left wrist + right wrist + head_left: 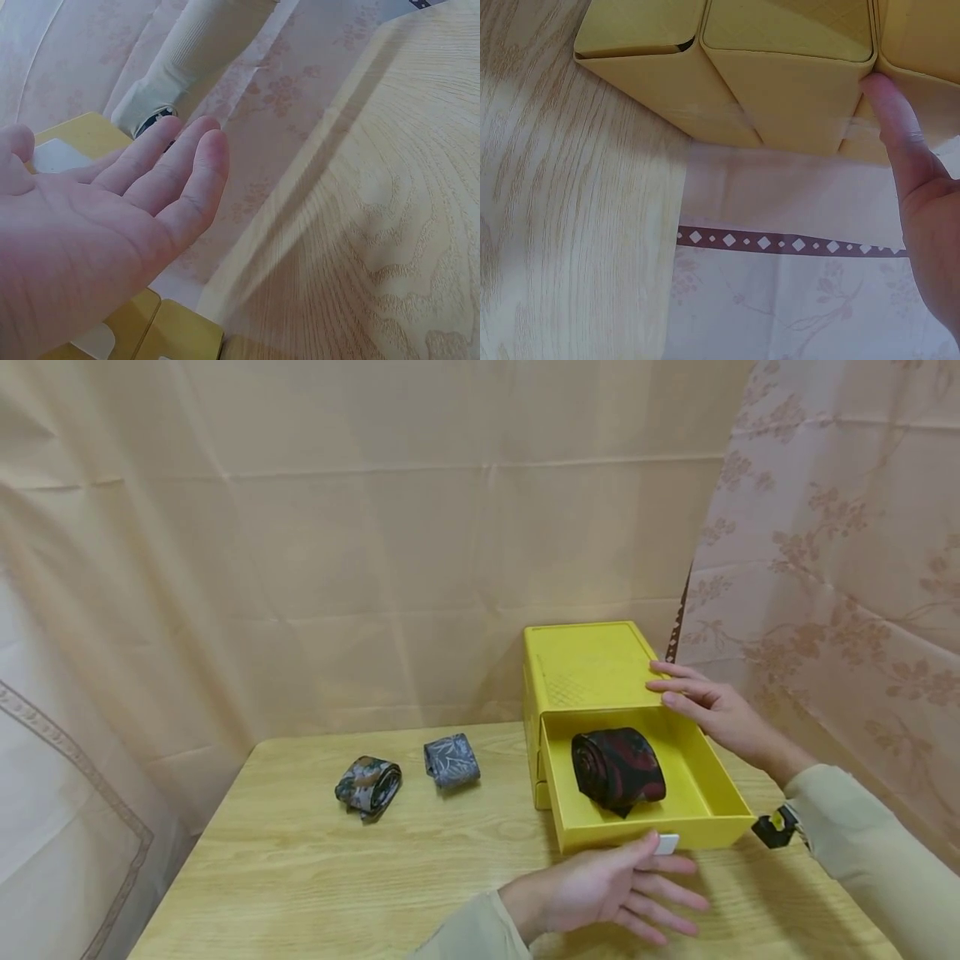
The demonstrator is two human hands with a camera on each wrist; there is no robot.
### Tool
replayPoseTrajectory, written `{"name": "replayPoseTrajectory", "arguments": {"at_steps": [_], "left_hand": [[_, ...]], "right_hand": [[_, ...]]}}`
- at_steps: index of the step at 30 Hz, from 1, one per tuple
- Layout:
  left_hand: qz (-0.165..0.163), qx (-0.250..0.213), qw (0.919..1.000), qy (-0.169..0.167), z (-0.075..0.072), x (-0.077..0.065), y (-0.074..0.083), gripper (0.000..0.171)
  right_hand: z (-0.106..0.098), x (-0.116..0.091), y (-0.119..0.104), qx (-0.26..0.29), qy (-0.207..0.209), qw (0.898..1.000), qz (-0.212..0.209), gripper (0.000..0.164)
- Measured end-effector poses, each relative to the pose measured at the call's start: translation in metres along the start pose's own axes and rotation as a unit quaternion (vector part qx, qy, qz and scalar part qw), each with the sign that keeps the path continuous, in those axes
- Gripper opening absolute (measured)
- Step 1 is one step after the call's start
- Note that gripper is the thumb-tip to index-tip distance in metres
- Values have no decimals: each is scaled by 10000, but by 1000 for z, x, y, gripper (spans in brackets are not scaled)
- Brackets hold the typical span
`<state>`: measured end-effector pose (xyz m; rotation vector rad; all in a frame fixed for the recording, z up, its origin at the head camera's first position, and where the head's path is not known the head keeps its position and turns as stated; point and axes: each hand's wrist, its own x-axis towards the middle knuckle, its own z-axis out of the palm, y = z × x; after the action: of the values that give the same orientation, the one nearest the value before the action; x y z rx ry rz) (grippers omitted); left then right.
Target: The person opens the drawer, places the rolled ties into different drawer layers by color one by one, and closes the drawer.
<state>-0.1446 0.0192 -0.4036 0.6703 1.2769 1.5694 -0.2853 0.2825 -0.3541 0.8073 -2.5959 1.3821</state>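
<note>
A yellow drawer cabinet (588, 660) stands on the table with its top drawer (712, 832) pulled out. Inside that drawer lies a rolled dark necktie (626, 768) with a black and deep red pattern. My left hand (603, 889) is at the drawer front, palm turned up and fingers spread straight; its thumb is right at the white handle (667, 844). Resting on the cabinet's right top edge is my right hand (708, 706), fingers extended. The right wrist view shows a right finger (896, 112) against the cabinet's side.
Two more rolled neckties lie left of the cabinet: a floral one (367, 787) and a grey-blue leaf-patterned one (452, 762). Beige curtain (375, 543) hangs behind the wooden table (300, 877), and a floral curtain (847, 568) hangs at the right.
</note>
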Motion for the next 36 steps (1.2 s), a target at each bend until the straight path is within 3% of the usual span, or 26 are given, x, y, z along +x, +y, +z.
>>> {"name": "replayPoseTrajectory", "arguments": {"at_steps": [36], "left_hand": [[157, 70, 9998, -38, 1, 6, 11, 75]], "right_hand": [[-6, 0, 1, -1, 84, 10000, 6, 32]]}}
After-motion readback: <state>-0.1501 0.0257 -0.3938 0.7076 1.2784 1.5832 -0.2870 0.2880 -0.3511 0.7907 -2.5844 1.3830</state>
